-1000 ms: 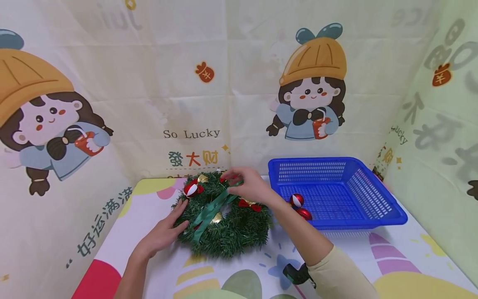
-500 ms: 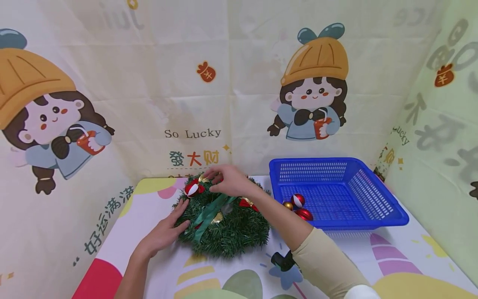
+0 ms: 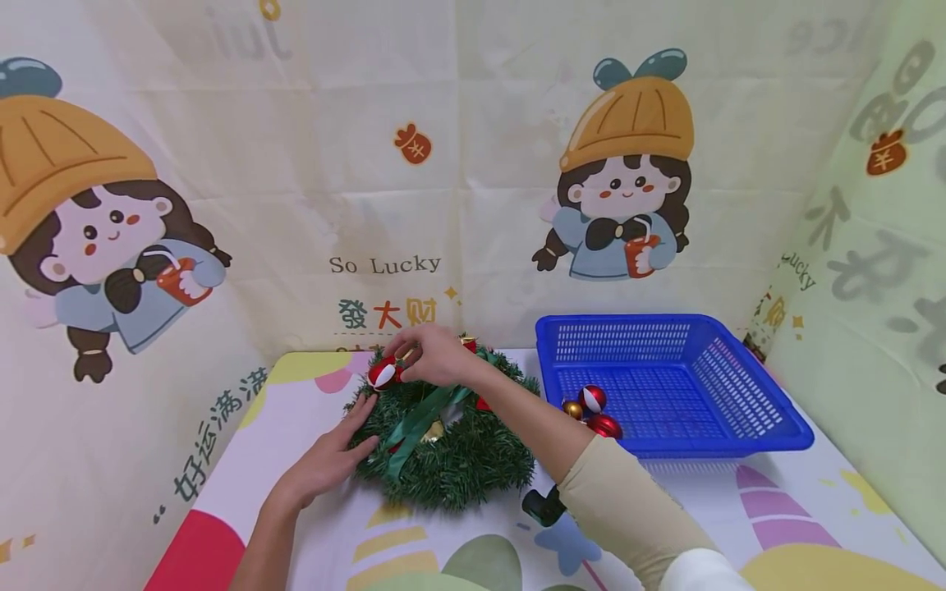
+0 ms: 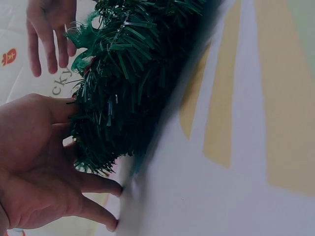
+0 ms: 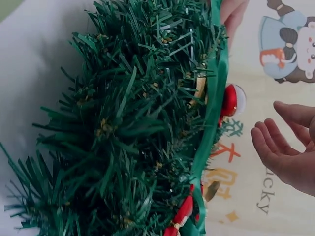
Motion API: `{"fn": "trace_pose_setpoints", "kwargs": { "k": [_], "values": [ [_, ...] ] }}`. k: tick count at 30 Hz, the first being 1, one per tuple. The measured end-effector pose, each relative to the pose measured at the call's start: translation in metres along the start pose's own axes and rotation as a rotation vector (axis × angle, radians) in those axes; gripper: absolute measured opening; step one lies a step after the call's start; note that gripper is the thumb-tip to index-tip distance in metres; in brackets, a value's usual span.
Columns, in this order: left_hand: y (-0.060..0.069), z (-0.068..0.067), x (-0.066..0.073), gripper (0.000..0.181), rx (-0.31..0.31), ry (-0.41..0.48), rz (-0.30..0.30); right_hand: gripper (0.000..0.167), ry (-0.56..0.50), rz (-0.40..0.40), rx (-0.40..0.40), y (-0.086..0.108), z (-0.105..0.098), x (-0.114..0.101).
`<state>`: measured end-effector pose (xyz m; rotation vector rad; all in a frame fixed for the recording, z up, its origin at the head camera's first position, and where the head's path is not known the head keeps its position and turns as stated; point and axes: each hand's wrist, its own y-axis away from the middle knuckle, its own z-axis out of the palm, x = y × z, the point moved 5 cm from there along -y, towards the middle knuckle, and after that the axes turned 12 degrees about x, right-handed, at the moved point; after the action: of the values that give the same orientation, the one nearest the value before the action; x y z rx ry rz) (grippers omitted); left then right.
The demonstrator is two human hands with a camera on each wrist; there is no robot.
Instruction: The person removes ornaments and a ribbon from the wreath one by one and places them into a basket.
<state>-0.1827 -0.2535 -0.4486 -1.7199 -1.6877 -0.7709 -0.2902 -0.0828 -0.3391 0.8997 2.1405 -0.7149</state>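
Observation:
A green Christmas wreath (image 3: 458, 472) lies on the table, with a green ribbon (image 3: 417, 423) running across its middle. Red bows and gold ornaments are partly hidden in it. At its far left sits a red-and-white ball (image 3: 383, 376). My left hand (image 3: 328, 460) touches the wreath's left side; in the left wrist view its fingers are spread, two of them against the table. Above the far part of the wreath hovers my right hand (image 3: 439, 357). The right wrist view shows its fingers relaxed, holding nothing, a short gap from the ball (image 5: 235, 100).
A blue plastic basket (image 3: 732, 447) stands to the right of the wreath. Inside, at its left end, are red balls (image 3: 604, 425) and a small gold ball (image 3: 572, 409). Near my right forearm is a black object (image 3: 543, 506) over the tablecloth. A printed cloth (image 3: 488, 213) hangs behind.
My right hand has moved left over the wreath, from the ribbon's upper end toward the red-and-white ball. My left hand has stayed at the wreath's left side.

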Motion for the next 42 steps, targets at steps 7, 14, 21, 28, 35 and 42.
{"fn": "trace_pose_setpoints", "kwargs": {
  "k": [7,14,21,28,35,42],
  "values": [
    [0.0,0.0,-0.001,0.074,-0.001,0.001,-0.014,0.038,-0.087,0.087,0.01,-0.011,0.009,0.008],
    [0.0,0.0,0.001,0.073,0.001,0.006,-0.012,0.035,-0.064,0.091,0.04,-0.02,0.017,0.013],
    [0.0,-0.001,0.002,0.073,0.006,0.013,-0.014,0.035,-0.003,0.092,0.05,-0.024,0.025,0.015],
    [0.0,-0.001,0.003,0.071,0.019,0.012,-0.005,0.04,0.029,0.118,0.06,-0.027,0.033,0.018],
    [0.0,-0.001,0.002,0.072,0.019,0.015,-0.008,0.042,0.044,0.119,0.063,-0.029,0.039,0.021],
    [0.0,-0.002,0.002,0.071,0.021,0.019,-0.008,0.04,0.091,0.107,0.073,-0.03,0.042,0.02]
  ]
}}
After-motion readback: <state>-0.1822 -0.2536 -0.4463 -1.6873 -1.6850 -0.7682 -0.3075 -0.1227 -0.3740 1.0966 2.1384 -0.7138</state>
